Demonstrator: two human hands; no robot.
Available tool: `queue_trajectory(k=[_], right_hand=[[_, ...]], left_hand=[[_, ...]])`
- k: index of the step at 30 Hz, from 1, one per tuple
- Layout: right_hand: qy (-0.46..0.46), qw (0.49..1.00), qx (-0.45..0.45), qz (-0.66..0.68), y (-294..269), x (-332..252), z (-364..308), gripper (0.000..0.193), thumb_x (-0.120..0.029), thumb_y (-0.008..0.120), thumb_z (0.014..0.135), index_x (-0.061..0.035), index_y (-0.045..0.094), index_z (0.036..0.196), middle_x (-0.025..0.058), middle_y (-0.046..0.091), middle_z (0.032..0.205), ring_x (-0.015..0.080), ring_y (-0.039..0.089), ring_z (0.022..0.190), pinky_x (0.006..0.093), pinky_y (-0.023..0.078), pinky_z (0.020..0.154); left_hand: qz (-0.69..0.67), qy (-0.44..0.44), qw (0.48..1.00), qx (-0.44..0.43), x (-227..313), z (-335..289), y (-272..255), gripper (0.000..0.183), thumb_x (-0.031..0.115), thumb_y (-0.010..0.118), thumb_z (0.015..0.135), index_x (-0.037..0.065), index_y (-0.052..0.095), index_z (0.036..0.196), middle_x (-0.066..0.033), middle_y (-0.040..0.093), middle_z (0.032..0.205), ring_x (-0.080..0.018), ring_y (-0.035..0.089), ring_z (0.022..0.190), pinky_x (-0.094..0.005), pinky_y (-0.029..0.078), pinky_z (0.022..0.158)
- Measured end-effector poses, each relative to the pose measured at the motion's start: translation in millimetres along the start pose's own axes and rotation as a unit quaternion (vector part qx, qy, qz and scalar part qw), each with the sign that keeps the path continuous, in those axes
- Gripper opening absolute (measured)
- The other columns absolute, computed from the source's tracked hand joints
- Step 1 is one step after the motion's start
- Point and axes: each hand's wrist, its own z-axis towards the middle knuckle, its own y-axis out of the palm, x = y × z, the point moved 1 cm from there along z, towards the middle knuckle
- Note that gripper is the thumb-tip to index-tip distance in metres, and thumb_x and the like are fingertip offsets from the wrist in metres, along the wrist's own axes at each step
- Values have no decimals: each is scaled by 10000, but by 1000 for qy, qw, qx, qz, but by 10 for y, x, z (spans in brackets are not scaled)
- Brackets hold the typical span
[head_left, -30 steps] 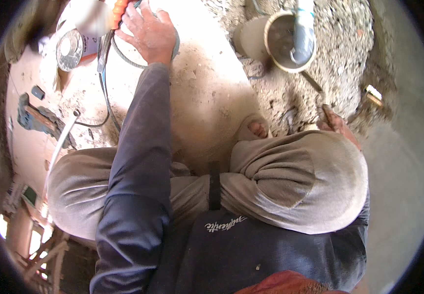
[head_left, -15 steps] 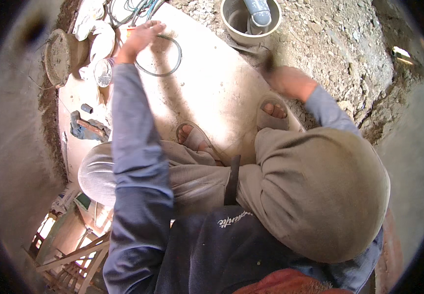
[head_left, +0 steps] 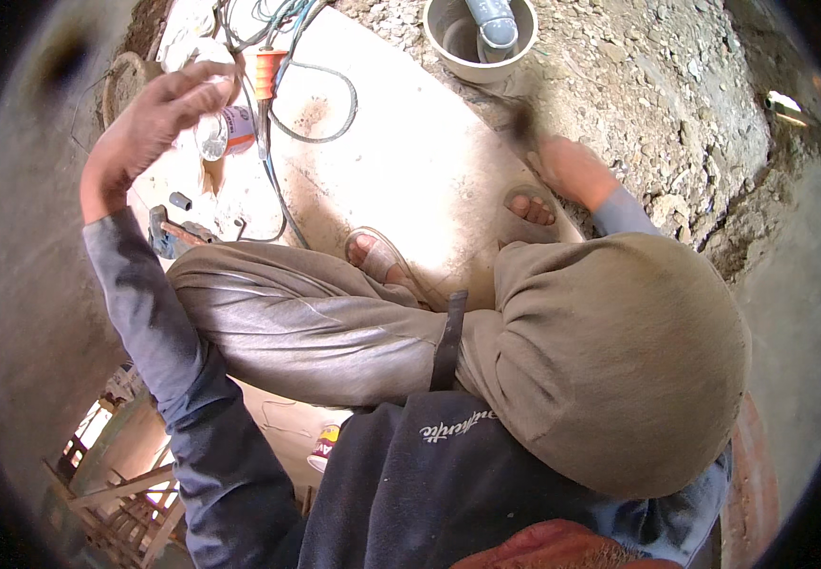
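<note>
My left hand [head_left: 166, 116] is raised at the upper left, fingers stretched and apart. Its fingertips overlap a crumpled white bag [head_left: 200, 57], with no clear grip on it. To its right lies an orange-handled tool [head_left: 268, 74] with a dark cable. Just below the fingers lies a tin [head_left: 238, 128] with a printed label. Beside my right foot [head_left: 532, 207], at the edge of the pale board [head_left: 410, 180], my right hand [head_left: 574, 171] is closed, fingers bent and partly hidden. A dark blur covers the spot by its fingertips, so what it holds cannot be made out.
A round bucket [head_left: 436, 45] holding a grey pipe [head_left: 496, 27] stands on rubble [head_left: 638, 85] ahead. Coiled cable [head_left: 349, 114] lies on the board. At left are a short dark pipe piece [head_left: 180, 201] and a wood-handled tool [head_left: 178, 232]. A container [head_left: 323, 446] sits behind my left leg.
My left hand has swung left from above the orange handle to the white bag, uncovering the handle and cable. My right hand has shifted slightly and looks sharper.
</note>
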Motion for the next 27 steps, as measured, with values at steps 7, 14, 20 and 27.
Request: queue_trajectory(k=[7, 14, 20, 27], right_hand=[[53, 986, -54, -151, -445, 558, -231, 314, -229, 443, 1045, 25, 556, 1190, 273, 720, 973, 440, 720, 876, 532, 581, 788], [115, 987, -27, 113, -531, 304, -839, 662, -492, 350, 1095, 65, 457, 1438, 320, 688, 1067, 425, 684, 1080, 488, 522, 1000], [64, 994, -75, 40, -301, 314, -169, 523, -487, 419, 1067, -65, 605, 1313, 233, 704, 1160, 406, 677, 1105, 506, 518, 1014], [243, 956, 132, 93, -567, 1387, -529, 606, -504, 353, 1084, 2, 476, 1394, 325, 613, 1311, 388, 649, 1181, 519, 492, 1047]], left_hand=[[-20, 67, 982, 175, -301, -418, -6, 638, 525, 607, 1009, 55, 584, 1440, -138, 669, 1320, -252, 626, 1176, -390, 487, 1020], [-41, -6, 996, 78, -458, -508, -25, 667, 501, 616, 1013, -5, 556, 1442, -160, 651, 1337, -259, 573, 1267, -373, 419, 1095], [-59, 65, 994, 62, -224, -42, 120, 678, 504, 615, 1012, -16, 548, 1442, -168, 616, 1395, -245, 547, 1313, -361, 399, 1118], [-42, -18, 996, 79, -543, -582, -55, 677, 498, 595, 1021, 18, 512, 1492, -179, 571, 1468, -290, 517, 1379, -414, 382, 1160]])
